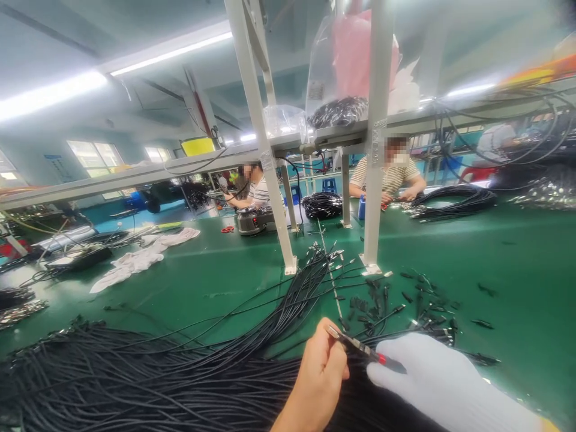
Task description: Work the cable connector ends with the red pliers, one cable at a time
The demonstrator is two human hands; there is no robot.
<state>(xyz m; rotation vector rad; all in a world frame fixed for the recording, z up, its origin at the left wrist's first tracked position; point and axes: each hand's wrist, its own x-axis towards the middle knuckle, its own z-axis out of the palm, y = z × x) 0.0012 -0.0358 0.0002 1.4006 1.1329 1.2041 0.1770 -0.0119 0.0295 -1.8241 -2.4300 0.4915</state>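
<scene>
My left hand (317,372), bare, is closed in a pinch on a small metal cable connector (333,331) at its fingertips. My right hand (427,372) wears a white glove and is closed around pliers (381,359) with dark and red handles. The jaws of the pliers point left toward the connector; whether they touch it I cannot tell. Below and left of my hands spreads a large heap of black cables (148,378). A bundle of cable ends (310,282) runs away from me. Loose black connector pieces (423,306) lie scattered beyond my right hand.
White shelf posts (377,150) stand on the green table (517,258). A white cloth (135,261) lies at the left, a dark round device (251,222) beyond it. Across the table two people in striped shirts (391,174) sit near coiled cables (454,201).
</scene>
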